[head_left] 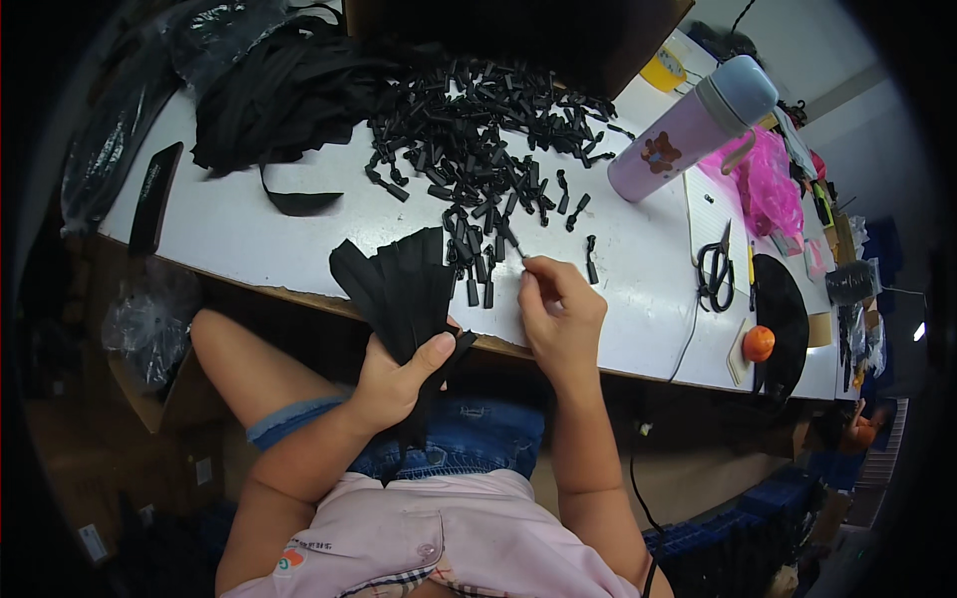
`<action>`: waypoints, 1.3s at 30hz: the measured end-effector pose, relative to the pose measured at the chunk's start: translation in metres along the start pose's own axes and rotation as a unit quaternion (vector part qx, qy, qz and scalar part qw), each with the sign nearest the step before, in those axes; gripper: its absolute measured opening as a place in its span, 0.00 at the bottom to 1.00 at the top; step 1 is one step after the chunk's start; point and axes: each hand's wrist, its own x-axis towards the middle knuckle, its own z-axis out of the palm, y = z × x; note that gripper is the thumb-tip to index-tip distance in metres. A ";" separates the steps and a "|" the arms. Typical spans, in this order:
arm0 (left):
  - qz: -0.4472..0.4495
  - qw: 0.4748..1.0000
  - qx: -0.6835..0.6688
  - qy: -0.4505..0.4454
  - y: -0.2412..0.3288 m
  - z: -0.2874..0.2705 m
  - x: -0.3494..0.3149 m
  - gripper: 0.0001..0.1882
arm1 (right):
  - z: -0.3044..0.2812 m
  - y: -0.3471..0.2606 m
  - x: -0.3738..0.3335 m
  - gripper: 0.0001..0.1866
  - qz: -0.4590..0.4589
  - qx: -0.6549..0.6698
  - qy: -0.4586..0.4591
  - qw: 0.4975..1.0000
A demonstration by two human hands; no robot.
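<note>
Black fabric strips [404, 289] fan out above the left hand [394, 384] in the head view, the only one reaching me. I see that hand clenched around the bundle at the table's near edge, thumb pressed across the top, with loose ends hanging toward the denim shorts [478, 424]. From where I sit, the right hand [563, 319] has its thumb and index fingertip pinched at the thin end of a small black zipper pull [513, 239]; whether that piece is lifted clear of the surface, I cannot tell. Just beyond the fingertips, I have a dense heap of zipper pulls [478, 140] spread over the white table [638, 319], a few lying separately to the right.

Farther left I make out a large pile of black strips [279, 95] and, near the left edge, a flat black slab [156, 199]. To the right of the heap, I see a lilac tumbler [668, 149] with a bear picture, then black-handled scissors [716, 274], a pink plastic bag [770, 194] and a round orange object [758, 344].
</note>
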 end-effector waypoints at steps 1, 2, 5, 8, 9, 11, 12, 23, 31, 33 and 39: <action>0.007 0.999 0.046 0.006 0.000 0.001 0.000 0.11 | 0.000 -0.004 -0.006 0.06 0.137 0.158 -0.014 0.978; 0.007 0.999 0.046 0.006 -0.004 0.001 0.001 0.11 | 0.003 -0.003 -0.014 0.04 0.158 0.282 -0.021 0.946; 0.093 0.989 0.106 0.049 -0.012 0.005 0.004 0.09 | 0.005 -0.026 -0.031 0.07 0.195 0.456 -0.060 0.866; 0.181 0.975 0.118 0.048 -0.010 0.009 0.005 0.09 | 0.004 -0.030 -0.037 0.10 0.011 0.233 -0.040 0.972; 0.178 0.976 0.117 0.040 -0.009 0.009 0.005 0.08 | 0.003 -0.030 -0.036 0.10 0.011 0.234 -0.040 0.971; 0.176 0.977 0.116 0.032 -0.007 0.010 0.004 0.08 | 0.002 -0.030 -0.035 0.10 -0.054 0.209 -0.031 0.976; 0.168 0.978 0.116 0.036 -0.006 0.012 0.003 0.08 | 0.001 -0.029 -0.035 0.10 -0.054 0.210 -0.031 0.976; 0.165 0.975 0.145 0.042 -0.011 0.006 0.001 0.07 | 0.000 -0.027 -0.032 0.08 -0.095 0.196 -0.062 0.974; 0.217 0.968 0.121 0.041 -0.007 0.012 -0.003 0.10 | 0.015 -0.032 -0.050 0.05 0.086 0.394 -0.034 0.914; 0.245 0.959 0.131 0.051 -0.010 0.012 0.001 0.10 | 0.017 -0.031 -0.051 0.06 0.046 0.377 -0.026 0.925; 0.100 0.993 0.049 0.032 0.000 0.008 -0.003 0.11 | 0.008 -0.022 -0.040 0.04 0.206 0.549 -0.127 0.800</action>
